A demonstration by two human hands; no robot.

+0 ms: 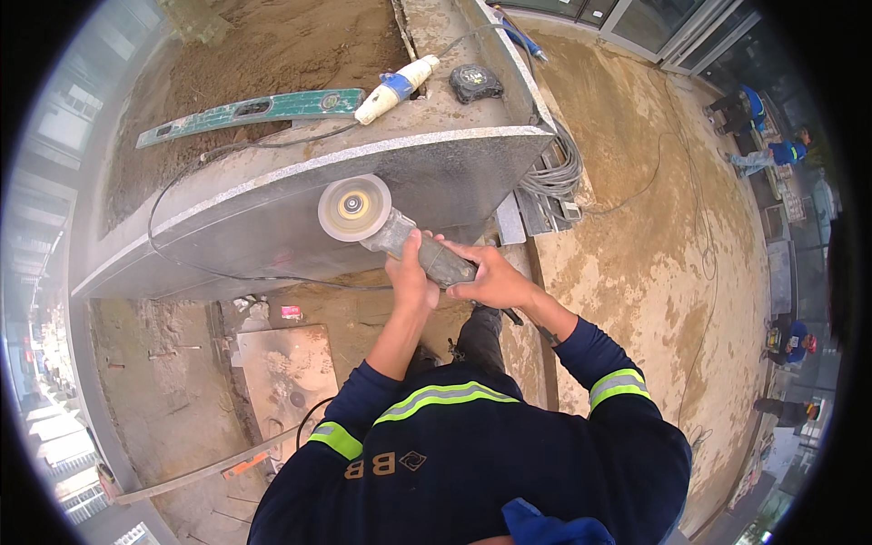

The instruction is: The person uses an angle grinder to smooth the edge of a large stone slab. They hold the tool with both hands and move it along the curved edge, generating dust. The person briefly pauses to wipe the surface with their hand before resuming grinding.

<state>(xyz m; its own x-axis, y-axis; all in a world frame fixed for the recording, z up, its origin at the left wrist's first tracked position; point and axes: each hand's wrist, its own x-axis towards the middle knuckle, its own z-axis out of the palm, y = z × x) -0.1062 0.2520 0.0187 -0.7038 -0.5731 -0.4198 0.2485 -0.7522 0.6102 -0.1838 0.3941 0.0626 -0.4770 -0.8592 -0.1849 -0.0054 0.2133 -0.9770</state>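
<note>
Both my hands hold an angle grinder (445, 266) in front of a dark grey stone panel (272, 222). Its pale round disc (331, 211) faces up, close to the panel; I cannot tell whether they touch. Around the front of the grinder's body my left hand (413, 280) is closed, with the thumb along its side. My right hand (495, 277) grips the rear end of the body. A black cord (300, 278) runs in front of the panel and up over its left part to a white and blue cable connector (396, 89) on the ledge.
A green spirit level (254, 111) and a black tape measure (475, 83) lie behind the panel's pale top edge. Coiled grey cable (559, 173) hangs at its right corner. A board (289, 372) and a long strip (200, 472) lie left of my legs. Several people are far right.
</note>
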